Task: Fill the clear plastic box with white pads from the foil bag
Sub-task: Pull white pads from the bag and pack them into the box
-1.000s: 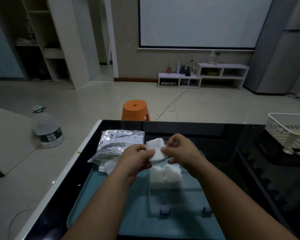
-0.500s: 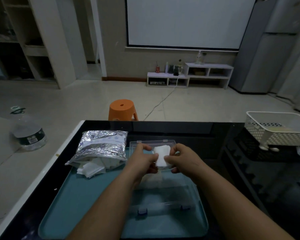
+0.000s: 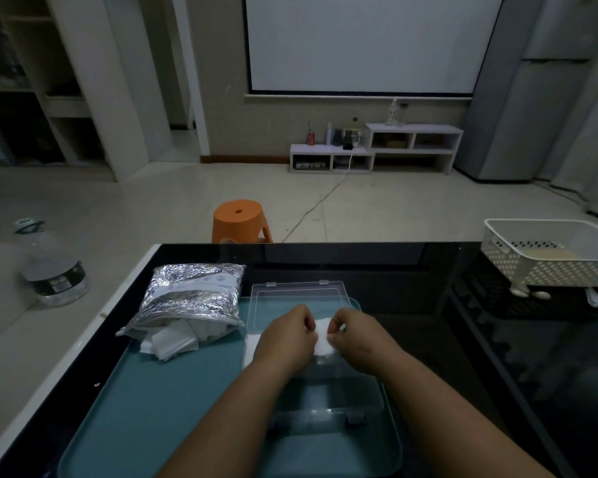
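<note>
A clear plastic box (image 3: 328, 395) lies open on a teal tray (image 3: 159, 401), its lid (image 3: 297, 298) folded back away from me. Both hands are low over the far end of the box. My left hand (image 3: 283, 339) and my right hand (image 3: 356, 339) pinch a white pad (image 3: 321, 336) between them, down at the box. More white shows under my left hand inside the box. Left of the box lies the crinkled foil bag (image 3: 194, 294), with several loose white pads (image 3: 173, 343) spilling from its open near end onto the tray.
The tray rests on a black glossy table (image 3: 428, 305) with a white left edge. A white perforated basket (image 3: 549, 253) stands at the table's far right. Beyond the table are an orange stool (image 3: 239, 219) and, on the floor at left, a large water bottle (image 3: 52, 270).
Both hands have come down with the white pad, from above the box to its far end. The camera view has shifted, so the bag and box sit further from me in the frame.
</note>
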Motion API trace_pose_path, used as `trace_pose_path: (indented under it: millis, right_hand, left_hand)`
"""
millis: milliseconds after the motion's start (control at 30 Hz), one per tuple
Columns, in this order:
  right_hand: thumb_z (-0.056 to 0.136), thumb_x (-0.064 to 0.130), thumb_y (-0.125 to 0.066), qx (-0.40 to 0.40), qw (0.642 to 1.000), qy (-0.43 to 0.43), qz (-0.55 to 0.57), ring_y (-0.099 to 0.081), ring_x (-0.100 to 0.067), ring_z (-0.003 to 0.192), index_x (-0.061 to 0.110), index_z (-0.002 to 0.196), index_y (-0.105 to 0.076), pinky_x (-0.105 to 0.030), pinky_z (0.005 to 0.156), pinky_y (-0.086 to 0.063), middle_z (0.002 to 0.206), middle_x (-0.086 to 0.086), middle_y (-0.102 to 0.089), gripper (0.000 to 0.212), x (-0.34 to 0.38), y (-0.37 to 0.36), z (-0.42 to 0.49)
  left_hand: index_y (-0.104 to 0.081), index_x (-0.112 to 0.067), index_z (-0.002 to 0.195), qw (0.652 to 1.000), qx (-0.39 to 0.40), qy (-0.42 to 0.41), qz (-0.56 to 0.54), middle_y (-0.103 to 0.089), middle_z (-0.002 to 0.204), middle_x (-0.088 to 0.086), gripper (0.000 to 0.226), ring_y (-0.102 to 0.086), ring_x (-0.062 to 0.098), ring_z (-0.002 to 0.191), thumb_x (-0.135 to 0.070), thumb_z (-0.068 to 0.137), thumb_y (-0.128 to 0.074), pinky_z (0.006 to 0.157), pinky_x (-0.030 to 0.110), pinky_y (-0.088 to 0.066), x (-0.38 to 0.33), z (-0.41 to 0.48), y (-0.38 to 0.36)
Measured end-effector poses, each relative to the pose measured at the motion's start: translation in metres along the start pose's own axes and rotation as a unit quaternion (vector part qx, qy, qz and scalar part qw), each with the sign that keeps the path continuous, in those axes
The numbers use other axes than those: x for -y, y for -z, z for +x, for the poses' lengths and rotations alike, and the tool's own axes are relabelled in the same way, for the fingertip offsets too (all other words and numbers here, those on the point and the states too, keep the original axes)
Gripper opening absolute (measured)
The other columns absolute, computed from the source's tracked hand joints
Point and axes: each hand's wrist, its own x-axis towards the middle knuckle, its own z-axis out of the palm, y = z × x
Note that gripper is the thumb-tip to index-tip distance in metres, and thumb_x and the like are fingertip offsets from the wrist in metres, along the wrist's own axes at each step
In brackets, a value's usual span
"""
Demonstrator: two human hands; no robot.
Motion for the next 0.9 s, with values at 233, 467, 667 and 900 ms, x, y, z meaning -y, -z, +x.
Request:
trace_pose_path:
  millis: [233, 467, 667, 900]
  right_hand:
    - [0.094, 0.025, -0.056, 0.016, 0.997, -0.022, -0.077, -0.062, -0.018, 0.091, 0.021, 0.103, -0.061, -0.04, 0.089, -0.054, 0.097, -0.001, -0.064, 0.01, 0.006, -0.011, 0.006]
    - [0.094, 0.028, -0.058, 0.029, 0.992, -0.019, -0.121, -0.06, -0.019, 0.093, 0.023, 0.109, -0.059, -0.039, 0.088, -0.053, 0.103, -0.002, -0.062, 0.015, 0.008, -0.012, 0.005]
    - [0.091, 0.032, -0.063, 0.023, 0.984, -0.012, -0.174, -0.06, -0.019, 0.091, 0.023, 0.108, -0.057, -0.037, 0.084, -0.052, 0.1, -0.002, -0.062, 0.02, 0.011, -0.017, 0.004]
    - [0.088, 0.028, -0.065, 0.037, 0.978, -0.083, -0.189, -0.062, -0.02, 0.082, 0.017, 0.093, -0.068, -0.031, 0.07, -0.049, 0.086, -0.003, -0.064, 0.013, 0.01, -0.017, 0.015]
  left_hand:
    - [-0.055, -0.026, 0.093, 0.999, 0.002, -0.004, 0.046, -0.062, 0.104, -0.001, 0.01, -0.058, 0.019, 0.089, -0.019, 0.087, -0.057, 0.078, 0.033, -0.049, 0.003, 0.002, -0.002]
    - [-0.072, -0.027, 0.1, 0.997, -0.002, -0.021, 0.071, -0.064, 0.11, 0.001, 0.021, -0.062, 0.017, 0.098, -0.02, 0.08, -0.07, 0.08, 0.022, -0.045, 0.006, 0.004, 0.0]
    - [-0.072, -0.023, 0.089, 0.991, 0.024, -0.033, 0.126, -0.07, 0.101, 0.005, 0.015, -0.064, 0.02, 0.096, -0.013, 0.08, -0.067, 0.081, 0.027, -0.05, 0.006, 0.003, -0.001]
    - [-0.073, -0.014, 0.098, 0.987, 0.026, -0.06, 0.15, -0.047, 0.113, 0.008, 0.015, -0.058, 0.026, 0.102, -0.018, 0.086, -0.065, 0.085, 0.028, -0.043, 0.012, 0.005, -0.011]
